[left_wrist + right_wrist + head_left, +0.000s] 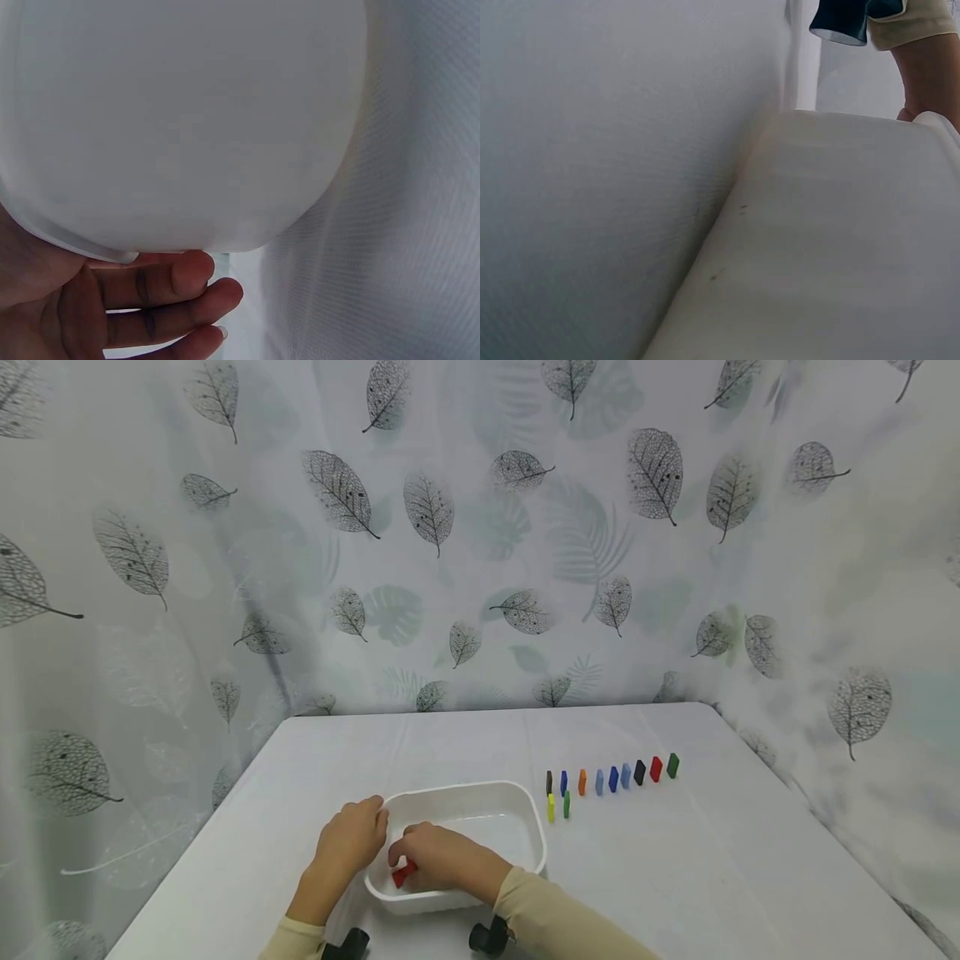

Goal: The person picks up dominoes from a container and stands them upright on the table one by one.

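A white plastic tray (480, 792) with rounded corners stands on the table. My left hand (351, 837) holds its left end at the rim; in the left wrist view the fingers (161, 300) bend at the tray's edge, beside its outer wall (187, 135). Inside the tray, near its front left corner, my right hand (446, 857) pinches a small red block (403, 872) with the fingertips. Part of the block is covered by the fingers, so whether it is one piece or two cannot be told. Only the tray's outer wall (825, 247) and the left forearm (930, 75) show in the right wrist view.
Right of the tray, several small coloured blocks stand upright in a row, from a dark one (549, 782) to a green one (672, 766). A yellow block (551, 807) and another green block (566, 804) stand in front. A leaf-patterned curtain (480, 552) surrounds the white table (675, 877).
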Demonstrator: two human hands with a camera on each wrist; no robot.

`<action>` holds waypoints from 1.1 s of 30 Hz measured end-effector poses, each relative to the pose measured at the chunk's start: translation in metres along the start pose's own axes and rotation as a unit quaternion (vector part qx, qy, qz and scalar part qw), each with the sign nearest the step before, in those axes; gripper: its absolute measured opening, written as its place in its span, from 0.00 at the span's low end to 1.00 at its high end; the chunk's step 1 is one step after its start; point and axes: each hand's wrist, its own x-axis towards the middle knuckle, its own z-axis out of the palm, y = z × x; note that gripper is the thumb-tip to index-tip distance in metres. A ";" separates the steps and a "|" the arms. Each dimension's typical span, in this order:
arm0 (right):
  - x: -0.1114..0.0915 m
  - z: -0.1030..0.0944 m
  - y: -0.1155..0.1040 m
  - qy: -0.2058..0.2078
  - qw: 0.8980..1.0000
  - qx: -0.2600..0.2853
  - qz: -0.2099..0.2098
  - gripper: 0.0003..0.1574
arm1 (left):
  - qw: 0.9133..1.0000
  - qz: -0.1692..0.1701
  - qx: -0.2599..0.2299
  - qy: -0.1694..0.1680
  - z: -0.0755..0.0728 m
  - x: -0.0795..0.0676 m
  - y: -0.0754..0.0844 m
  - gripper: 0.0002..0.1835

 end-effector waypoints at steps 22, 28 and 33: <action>0.001 0.004 0.002 0.011 1.000 0.004 0.021 0.12 | 1.000 0.004 -0.006 0.001 0.004 0.000 -0.004 0.11; 0.001 0.002 0.005 0.022 0.999 0.035 0.010 0.12 | 1.000 0.006 -0.010 0.001 0.003 0.000 -0.003 0.12; 0.002 0.001 0.007 0.035 0.998 0.056 0.006 0.12 | 1.000 0.007 -0.013 0.001 0.001 0.000 -0.003 0.13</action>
